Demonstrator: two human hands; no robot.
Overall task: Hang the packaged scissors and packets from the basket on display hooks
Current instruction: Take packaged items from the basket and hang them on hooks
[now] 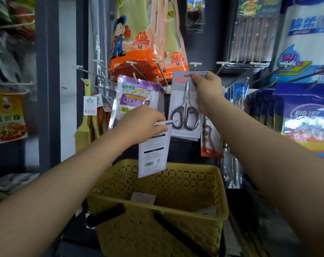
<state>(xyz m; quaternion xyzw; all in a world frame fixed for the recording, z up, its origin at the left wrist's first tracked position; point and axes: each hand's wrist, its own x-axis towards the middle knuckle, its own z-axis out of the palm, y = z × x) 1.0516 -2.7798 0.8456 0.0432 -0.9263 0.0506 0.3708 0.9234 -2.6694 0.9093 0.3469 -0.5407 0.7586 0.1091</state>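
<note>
My right hand [207,89] pinches the top edge of a grey card of packaged scissors [185,110], holding it up at a white-tipped display hook [195,64]. Whether the card's hole is on the hook I cannot tell. My left hand [144,123] grips the top of a second card [152,154], which hangs back side out, white with a barcode, just left of the scissors. Below both stands a yellow perforated basket [176,179] with black handles; a few flat packets [142,198] lie on its bottom.
Several bare white-tipped hooks [131,63] stick out left of the scissors. Purple sachet packets [135,101], orange glove packs [139,39], yellow brushes [83,127] and blue bags [305,117] hang around. A red packet [211,143] hangs right of the scissors.
</note>
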